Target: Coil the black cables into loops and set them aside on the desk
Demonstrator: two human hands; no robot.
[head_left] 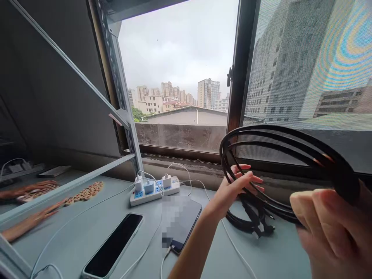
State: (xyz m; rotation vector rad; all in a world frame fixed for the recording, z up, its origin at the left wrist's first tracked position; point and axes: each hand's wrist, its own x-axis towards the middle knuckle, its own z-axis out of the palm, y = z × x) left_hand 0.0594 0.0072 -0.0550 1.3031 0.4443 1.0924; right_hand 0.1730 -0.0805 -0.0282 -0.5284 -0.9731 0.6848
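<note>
A black coiled cable (pixel 279 132) hangs in large loops above the table, across the lower part of the window. At the right edge, my right hand (pixel 328 228) is closed around the bundled side of the loops, blurred and near the camera. My left hand (pixel 236 186) reaches up to the far side of the coil, its fingers apart and partly behind the strands. Whether those fingers touch the cable I cannot tell. Below the left hand, the cable's connector ends (pixel 263 230) dangle in a cluster close to the tabletop.
A white power strip (pixel 155 195) with chargers stands by the wall. A black-screened phone (pixel 114 246) and a plugged-in dark device (pixel 186 224) lie on the table (pixel 151 255) among white cords. Behind a metal frame (pixel 66 178), another person's hands (pixel 35 221) are near several small brown pieces (pixel 84 193).
</note>
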